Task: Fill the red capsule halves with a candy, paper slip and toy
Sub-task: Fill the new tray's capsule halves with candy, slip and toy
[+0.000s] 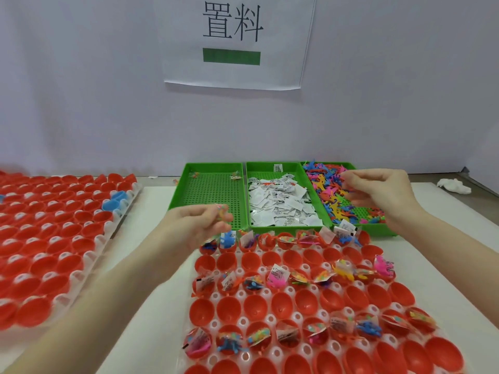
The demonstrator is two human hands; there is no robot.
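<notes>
On the worktop, a white holder tray of red capsule halves sits at the near edge, some rows filled. Behind it stand three green trays. The left hand pinches a candy above the holder's far row; the right hand, fingers curled, hovers over the toys, beside the paper slips.

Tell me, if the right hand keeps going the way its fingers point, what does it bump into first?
The right hand points left and slightly down over the toy tray, so probably the colourful toys, though its height above them is unclear.
</notes>
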